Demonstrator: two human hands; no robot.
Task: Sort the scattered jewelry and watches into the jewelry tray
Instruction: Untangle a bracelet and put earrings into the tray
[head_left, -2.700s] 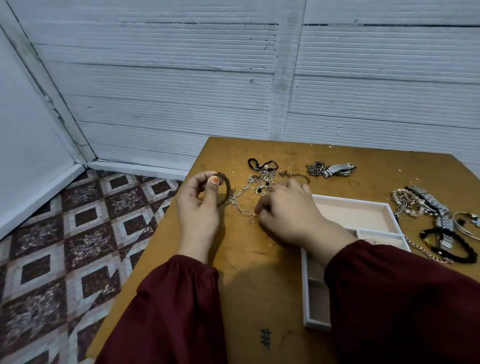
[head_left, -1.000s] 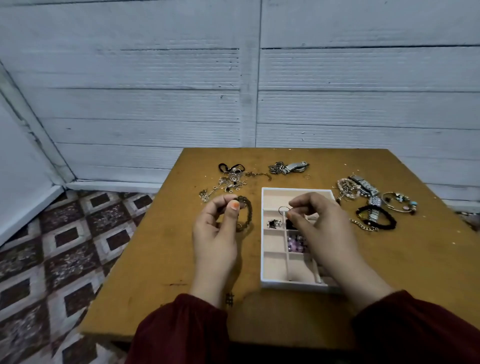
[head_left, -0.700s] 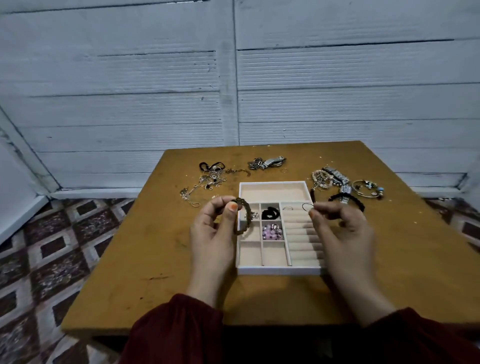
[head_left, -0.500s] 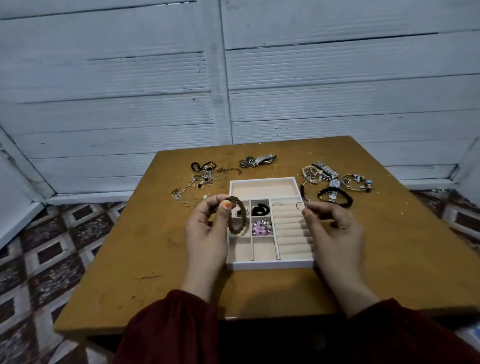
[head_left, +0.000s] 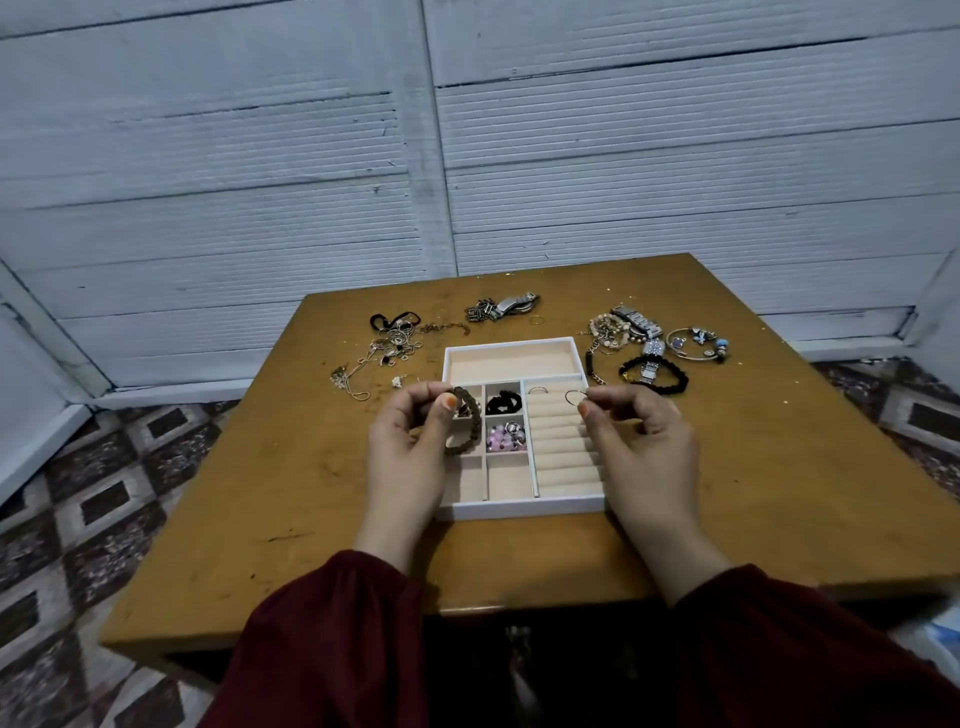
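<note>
Both your hands have come back over the tray (head_left: 519, 508) beneath them, your left hand (head_left: 410, 452) pinching the floppy beaded bracelet (head_left: 475, 422) near its top, your right hand (head_left: 641, 439) nipping the thin, light, easily dropped ring (head_left: 567, 398) by its rim above the ring rolls.

Left hand (head_left: 409, 451), right hand (head_left: 643, 446): side by side, fingertips in pinch.

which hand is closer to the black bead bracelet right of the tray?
Right. The right hand, pinching a thin ring, is just camera-side of the black bead bracelet. The left hand, holding a brown bracelet, is across the tray, over its left compartments.
</note>
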